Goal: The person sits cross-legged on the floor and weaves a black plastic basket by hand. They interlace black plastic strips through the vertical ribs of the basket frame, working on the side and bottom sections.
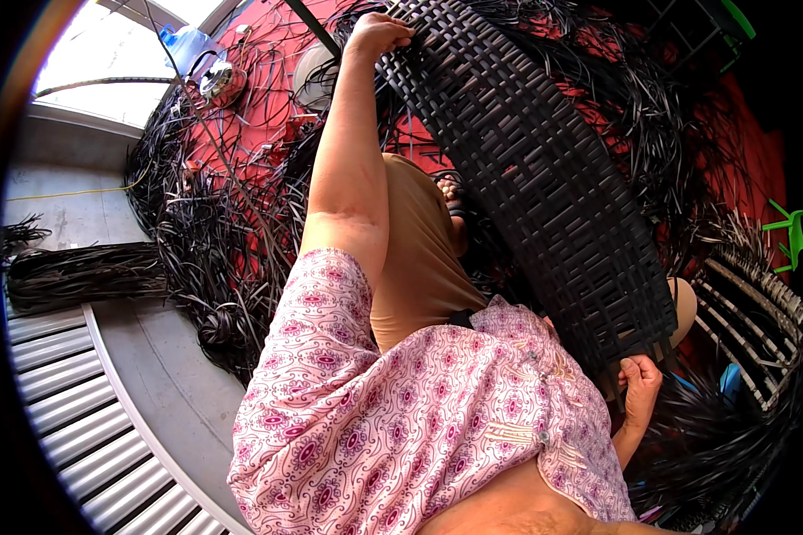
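Clothing: a pink patterned blouse (419,428) fills the lower middle of the view; tan trousers (419,259) cover the leg beyond it.
Right hand: the right hand (641,379) is low on the right, near the body. Its fingers are curled together into a fist around black strips at the near end of the panel.
Panel: a long woven black panel (544,178) runs from the right hand up to the left hand, bending in an arc. It is made of flat strips crossed in a basket pattern, with red showing through the gaps. Its near end lies over the lap and its far end is at the top of the view.
Left arm: the bare left arm reaches straight out from the shoulder, along the left side of the panel.
Left hand: the left hand (379,34) is at the far end, fingers bent down and closed on the edge of the panel.
Foot: a bare foot (449,189) shows just beside the left edge of the panel, past the knee.
Floor: a red mat (268,116) lies under the work; grey concrete is to the left of it.
Loose strips: many black strips (214,241) lie in tangled heaps on the mat, and one tidy bundle (80,272) lies on the concrete.
Right side: a woven frame (758,312) with pale bars stands near the right hand.
Far left: a blue and white container (183,45) stands at the top, beside a round metal thing I cannot identify.
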`<act>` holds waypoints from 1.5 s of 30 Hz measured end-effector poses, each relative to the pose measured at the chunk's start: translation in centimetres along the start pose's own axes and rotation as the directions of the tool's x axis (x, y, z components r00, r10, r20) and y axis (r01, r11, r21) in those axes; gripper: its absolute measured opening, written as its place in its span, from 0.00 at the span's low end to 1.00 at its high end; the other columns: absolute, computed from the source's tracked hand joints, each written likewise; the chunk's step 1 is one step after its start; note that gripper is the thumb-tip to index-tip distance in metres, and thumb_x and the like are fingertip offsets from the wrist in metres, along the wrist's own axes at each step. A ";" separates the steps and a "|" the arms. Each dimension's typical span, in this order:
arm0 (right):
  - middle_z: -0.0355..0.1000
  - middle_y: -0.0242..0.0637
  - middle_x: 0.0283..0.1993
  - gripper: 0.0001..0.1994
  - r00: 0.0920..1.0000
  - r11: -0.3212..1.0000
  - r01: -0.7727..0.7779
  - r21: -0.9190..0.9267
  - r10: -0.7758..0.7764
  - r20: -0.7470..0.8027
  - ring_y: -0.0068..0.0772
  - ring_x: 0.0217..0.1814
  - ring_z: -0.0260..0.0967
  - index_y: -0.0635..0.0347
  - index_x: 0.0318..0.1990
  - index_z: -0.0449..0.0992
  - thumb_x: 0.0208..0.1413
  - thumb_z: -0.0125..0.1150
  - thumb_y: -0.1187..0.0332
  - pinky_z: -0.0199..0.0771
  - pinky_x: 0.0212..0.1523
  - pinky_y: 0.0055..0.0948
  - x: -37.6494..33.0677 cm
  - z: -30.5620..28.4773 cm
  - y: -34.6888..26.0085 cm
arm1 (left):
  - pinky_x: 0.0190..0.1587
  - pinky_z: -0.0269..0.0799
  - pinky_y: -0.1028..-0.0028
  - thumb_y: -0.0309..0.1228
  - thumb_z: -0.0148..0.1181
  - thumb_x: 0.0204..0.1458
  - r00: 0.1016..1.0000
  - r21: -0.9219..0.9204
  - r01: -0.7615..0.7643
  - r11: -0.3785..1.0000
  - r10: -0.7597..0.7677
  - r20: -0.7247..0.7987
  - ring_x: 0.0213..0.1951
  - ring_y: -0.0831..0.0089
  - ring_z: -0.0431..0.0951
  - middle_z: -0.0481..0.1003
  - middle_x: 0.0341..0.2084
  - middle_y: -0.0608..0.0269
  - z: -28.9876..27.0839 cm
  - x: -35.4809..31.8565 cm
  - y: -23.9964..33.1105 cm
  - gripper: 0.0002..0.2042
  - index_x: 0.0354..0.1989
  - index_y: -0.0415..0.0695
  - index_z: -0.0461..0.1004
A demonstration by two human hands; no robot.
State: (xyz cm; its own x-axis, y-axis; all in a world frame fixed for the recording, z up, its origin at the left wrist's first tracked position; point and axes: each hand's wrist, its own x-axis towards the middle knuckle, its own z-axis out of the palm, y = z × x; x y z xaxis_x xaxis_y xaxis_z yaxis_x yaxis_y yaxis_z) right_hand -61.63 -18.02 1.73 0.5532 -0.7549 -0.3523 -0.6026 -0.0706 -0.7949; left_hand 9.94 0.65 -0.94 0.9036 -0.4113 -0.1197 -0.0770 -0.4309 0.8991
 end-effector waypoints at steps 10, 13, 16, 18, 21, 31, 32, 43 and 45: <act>0.71 0.30 0.22 0.13 0.999 0.996 0.017 0.085 -0.021 0.044 0.20 0.26 0.67 0.66 0.29 0.77 0.59 0.66 0.63 0.68 0.30 0.23 0.2 -0.5 1.2 | 0.27 0.72 0.82 0.28 0.71 0.49 0.999 -0.335 -0.032 0.942 0.034 0.000 0.26 0.80 0.81 0.82 0.26 0.65 -0.8 -0.4 -2.0 0.08 0.38 0.42 0.84; 0.71 0.30 0.22 0.14 0.996 0.996 0.013 0.090 -0.020 0.081 0.20 0.26 0.67 0.67 0.29 0.77 0.59 0.66 0.62 0.67 0.30 0.23 0.5 -0.9 1.2 | 0.27 0.72 0.82 0.27 0.69 0.51 0.999 -0.352 -0.037 0.935 0.039 -0.003 0.27 0.80 0.80 0.82 0.28 0.66 -1.0 0.3 -2.7 0.08 0.39 0.41 0.83; 0.71 0.30 0.22 0.16 0.993 0.998 0.008 0.069 -0.016 0.117 0.20 0.26 0.67 0.67 0.28 0.77 0.59 0.66 0.61 0.67 0.30 0.23 0.7 -1.0 1.0 | 0.26 0.72 0.82 0.27 0.69 0.51 0.998 -0.393 -0.053 0.918 0.038 -0.047 0.25 0.78 0.81 0.81 0.26 0.64 -0.7 0.3 -2.5 0.08 0.38 0.39 0.82; 0.70 0.30 0.22 0.17 0.990 1.000 -0.002 0.026 -0.002 0.144 0.21 0.26 0.66 0.67 0.27 0.76 0.59 0.65 0.61 0.66 0.30 0.23 0.6 -1.1 0.9 | 0.24 0.72 0.83 0.27 0.69 0.52 0.996 -0.404 -0.055 0.913 0.021 -0.089 0.24 0.80 0.79 0.81 0.26 0.65 -0.3 0.2 -2.3 0.09 0.40 0.39 0.81; 0.69 0.30 0.22 0.19 0.992 1.000 0.000 0.018 -0.002 0.130 0.20 0.25 0.65 0.67 0.26 0.75 0.60 0.65 0.59 0.65 0.30 0.23 0.3 -0.9 0.8 | 0.24 0.73 0.81 0.26 0.70 0.51 0.978 -0.399 -0.068 0.914 -0.018 -0.207 0.23 0.78 0.79 0.81 0.25 0.63 0.0 0.0 -1.0 0.07 0.38 0.38 0.82; 0.69 0.30 0.22 0.18 0.983 1.000 -0.031 0.004 0.030 0.182 0.20 0.26 0.65 0.68 0.27 0.77 0.60 0.64 0.59 0.65 0.29 0.23 0.7 -1.2 0.7 | 0.24 0.71 0.81 0.27 0.71 0.51 0.942 -0.392 -0.207 0.896 0.075 -0.326 0.22 0.80 0.76 0.79 0.24 0.66 -1.1 7.6 -6.3 0.11 0.41 0.38 0.80; 0.69 0.30 0.22 0.17 0.982 0.999 -0.048 0.007 0.046 0.182 0.20 0.26 0.65 0.68 0.28 0.77 0.60 0.64 0.60 0.65 0.29 0.23 0.7 -1.2 0.6 | 0.24 0.70 0.81 0.27 0.71 0.50 0.945 -0.369 -0.180 0.912 0.057 -0.322 0.22 0.81 0.76 0.79 0.23 0.66 -1.1 7.6 -6.2 0.11 0.41 0.39 0.81; 0.69 0.29 0.24 0.13 0.982 0.996 -0.058 0.066 0.045 0.184 0.19 0.25 0.64 0.71 0.31 0.81 0.56 0.67 0.66 0.64 0.29 0.22 0.1 -1.7 0.8 | 0.28 0.74 0.76 0.38 0.73 0.44 0.952 0.267 -0.085 0.960 0.158 -0.264 0.22 0.81 0.77 0.81 0.22 0.68 -1.6 6.4 -4.4 0.13 0.39 0.52 0.84; 0.68 0.29 0.24 0.13 0.980 0.996 -0.055 0.072 0.041 0.192 0.20 0.25 0.64 0.71 0.31 0.81 0.55 0.67 0.66 0.64 0.29 0.22 0.1 -1.9 1.3 | 0.28 0.74 0.76 0.37 0.73 0.44 0.962 0.292 -0.052 0.955 0.126 -0.240 0.23 0.81 0.78 0.81 0.22 0.67 -2.0 6.0 -3.6 0.12 0.38 0.51 0.84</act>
State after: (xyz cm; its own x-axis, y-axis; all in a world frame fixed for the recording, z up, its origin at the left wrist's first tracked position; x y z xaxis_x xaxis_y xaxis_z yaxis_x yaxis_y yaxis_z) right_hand -63.45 -19.39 1.61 0.6286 -0.6176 -0.4727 -0.5893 0.0184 -0.8077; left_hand 16.49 1.38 -4.03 0.9613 -0.2570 0.0991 -0.2435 -0.6248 0.7418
